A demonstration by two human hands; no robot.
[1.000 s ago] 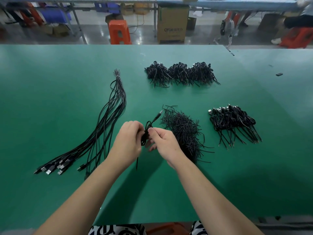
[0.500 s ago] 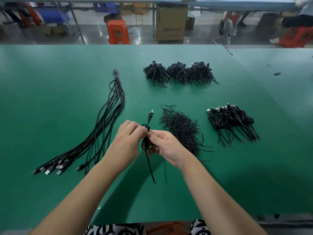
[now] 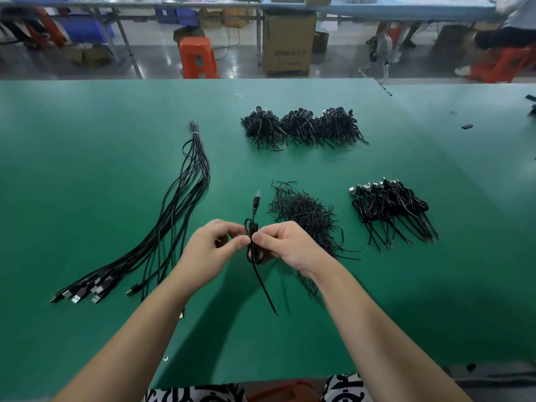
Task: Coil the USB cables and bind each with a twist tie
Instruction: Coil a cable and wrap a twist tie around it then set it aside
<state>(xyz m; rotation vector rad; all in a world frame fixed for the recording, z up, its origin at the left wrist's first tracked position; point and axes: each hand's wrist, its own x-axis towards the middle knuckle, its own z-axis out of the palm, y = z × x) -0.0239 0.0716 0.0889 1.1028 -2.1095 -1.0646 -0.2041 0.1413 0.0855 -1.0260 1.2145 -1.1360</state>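
Coiled cable (image 3: 253, 240) looks light, limp, springy; we judge the waist the place to hold; left hand (image 3: 213, 248) and right hand (image 3: 285, 246) fingers pinch it there above the table (image 3: 87, 169)

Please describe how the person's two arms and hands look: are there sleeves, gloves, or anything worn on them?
The left hand and right hand are bare, with no gloves. No rings, watch or bracelet show from this view. Both forearms are uncovered up to the frame's bottom edge, so no sleeves appear. Between the arms, a garment with a black-and-white pattern shows at the bottom.
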